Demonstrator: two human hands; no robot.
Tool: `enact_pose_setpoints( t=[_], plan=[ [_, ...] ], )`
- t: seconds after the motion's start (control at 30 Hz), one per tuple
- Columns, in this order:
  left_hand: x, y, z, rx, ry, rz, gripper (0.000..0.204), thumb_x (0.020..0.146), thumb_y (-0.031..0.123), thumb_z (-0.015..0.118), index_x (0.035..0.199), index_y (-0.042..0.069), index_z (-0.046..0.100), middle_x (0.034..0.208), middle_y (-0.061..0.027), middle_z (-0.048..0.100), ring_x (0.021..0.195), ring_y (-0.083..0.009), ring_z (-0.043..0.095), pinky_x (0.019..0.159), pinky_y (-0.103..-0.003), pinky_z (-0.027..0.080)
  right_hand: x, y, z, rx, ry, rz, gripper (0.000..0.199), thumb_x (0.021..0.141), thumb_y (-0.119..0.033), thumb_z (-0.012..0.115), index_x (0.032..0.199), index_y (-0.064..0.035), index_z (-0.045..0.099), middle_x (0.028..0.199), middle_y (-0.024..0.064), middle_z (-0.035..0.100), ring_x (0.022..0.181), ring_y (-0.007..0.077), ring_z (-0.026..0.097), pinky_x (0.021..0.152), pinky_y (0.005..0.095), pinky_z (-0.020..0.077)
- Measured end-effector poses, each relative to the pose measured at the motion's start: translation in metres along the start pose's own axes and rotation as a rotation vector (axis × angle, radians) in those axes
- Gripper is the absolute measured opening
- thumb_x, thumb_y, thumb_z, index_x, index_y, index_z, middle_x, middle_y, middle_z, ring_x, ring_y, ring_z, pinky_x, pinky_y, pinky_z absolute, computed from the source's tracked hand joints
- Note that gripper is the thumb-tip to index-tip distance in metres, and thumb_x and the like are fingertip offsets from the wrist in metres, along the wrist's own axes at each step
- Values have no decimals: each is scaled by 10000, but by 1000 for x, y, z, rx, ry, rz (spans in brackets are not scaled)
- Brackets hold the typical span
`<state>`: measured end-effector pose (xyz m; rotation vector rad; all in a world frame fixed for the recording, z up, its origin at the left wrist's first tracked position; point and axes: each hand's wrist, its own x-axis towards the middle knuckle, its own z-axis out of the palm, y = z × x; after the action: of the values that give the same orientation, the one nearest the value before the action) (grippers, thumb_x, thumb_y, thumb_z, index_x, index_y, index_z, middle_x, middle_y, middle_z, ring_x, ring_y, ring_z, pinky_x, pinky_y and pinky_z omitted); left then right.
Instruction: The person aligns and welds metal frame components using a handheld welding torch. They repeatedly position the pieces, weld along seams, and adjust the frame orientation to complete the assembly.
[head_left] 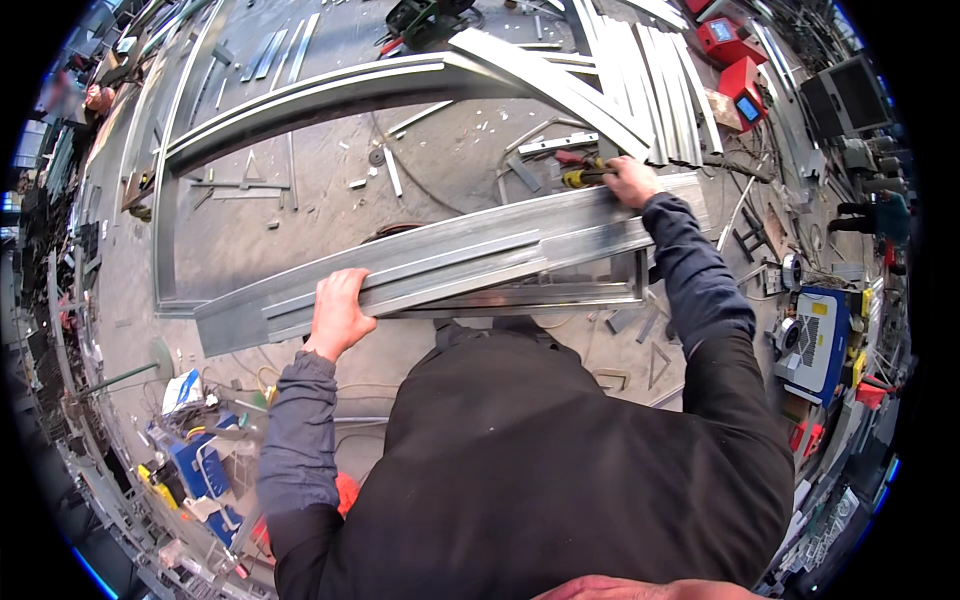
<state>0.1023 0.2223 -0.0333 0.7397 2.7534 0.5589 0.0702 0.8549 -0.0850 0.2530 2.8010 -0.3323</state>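
Long grey metal panel (450,247) spans the scene in front of the person, left end nearer, right end farther; raised ridge runs lengthwise along it. Left hand (340,308) closed on the panel's near edge toward its left part, fingers lying over the top. Right hand (632,183) at the panel's far edge toward its right end, fingers curled on it; a tool with yellow-and-black handles (585,178) sits just beside these fingers, cannot tell whether it is also held. Panel overlaps the near side of a large rectangular metal frame (163,235); contact between the two can't be told. Floor (330,220) inside the frame carries small offcuts, a dark round disc (376,157) and a cable (425,187). Far right: pale metal strips (660,90) lying side by side, two red machines (738,85) with screens beyond them. Right: blue-and-white machine (822,345). Near left: blue case (198,465) among clutter; green rod (115,380) farther left. Sleeves (305,430) dark blue and black.
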Motion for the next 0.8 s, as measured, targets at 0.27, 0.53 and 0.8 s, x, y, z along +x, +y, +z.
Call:
enact_pose_setpoints(
  t=[0.27, 0.53, 0.8],
  plan=[
    [28, 14, -50, -89, -269, -102, 822, 637, 224, 872, 1406, 13, 671, 1350, -188, 716, 1315, -380, 634, 1134, -465, 479, -49, -42, -43, 537, 213, -120, 524, 992, -252, 748, 1466, -40, 680, 1414, 202, 707, 1361, 371, 650, 1185, 438, 495],
    [45, 8, -45, -451, -623, -148, 852, 659, 256, 940, 1407, -51, 671, 1268, -196, 742, 1180, -288, 709, 1057, -378, 536, -154, -244, -22, 67, 125, -807, 1052, 785, -277, 936, 1685, -88, 424, 1645, 200, 503, 1553, 368, 462, 1351, 556, 285],
    [67, 3, -53, -600, -839, -194, 861, 717, 295, 923, 1460, -52, 661, 1300, -184, 765, 1179, -268, 709, 1026, -369, 536, -159, -253, 55, -87, 300, -814, 697, 961, -159, 632, 1635, -47, 494, 1399, 136, 580, 1348, 304, 574, 1292, 527, 365]
  ],
)
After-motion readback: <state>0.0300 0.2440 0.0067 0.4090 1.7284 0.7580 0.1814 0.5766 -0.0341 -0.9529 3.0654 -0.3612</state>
